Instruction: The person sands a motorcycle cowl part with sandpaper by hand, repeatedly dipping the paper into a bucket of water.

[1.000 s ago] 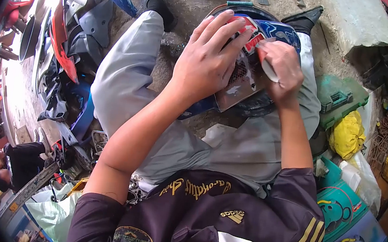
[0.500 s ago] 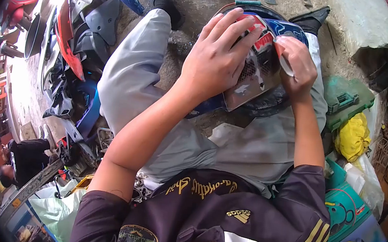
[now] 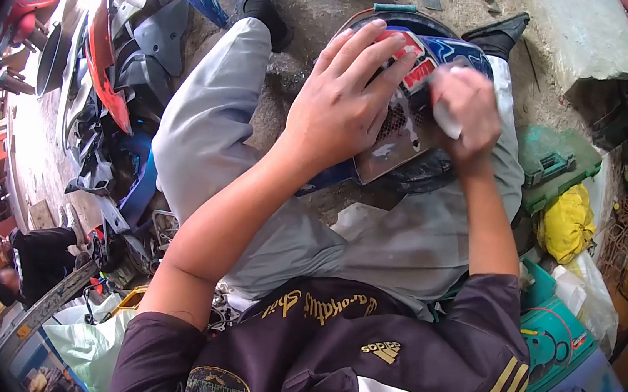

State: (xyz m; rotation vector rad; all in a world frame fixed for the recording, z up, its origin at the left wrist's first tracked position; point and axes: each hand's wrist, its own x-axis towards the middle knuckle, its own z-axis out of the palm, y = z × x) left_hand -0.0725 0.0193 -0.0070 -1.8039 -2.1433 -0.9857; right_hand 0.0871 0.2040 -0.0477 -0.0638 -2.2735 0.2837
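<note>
A motorcycle body panel [image 3: 394, 152], blue with red and white decals and a worn grey patch, rests over a dark round tub [image 3: 424, 184] between my legs. My left hand [image 3: 340, 98] lies on the panel's left side with its fingers stretched out and slightly spread. At the panel's right edge my right hand [image 3: 469, 109], blurred by motion, is closed on a folded piece of sandpaper [image 3: 446, 121], whose pale side shows below the fingers. Part of the panel is hidden under both hands.
Several loose motorcycle fairings [image 3: 154, 38] are piled on the left. On the right are a green tool case [image 3: 557, 166], a yellow bundle [image 3: 568, 223] and a teal box [image 3: 557, 340]. A concrete block [image 3: 587, 41] stands at upper right. Another person [image 3: 39, 261] is at far left.
My right hand has shifted slightly left and is now blurred, with the sandpaper turned to show less orange. My left hand stays spread on the panel.
</note>
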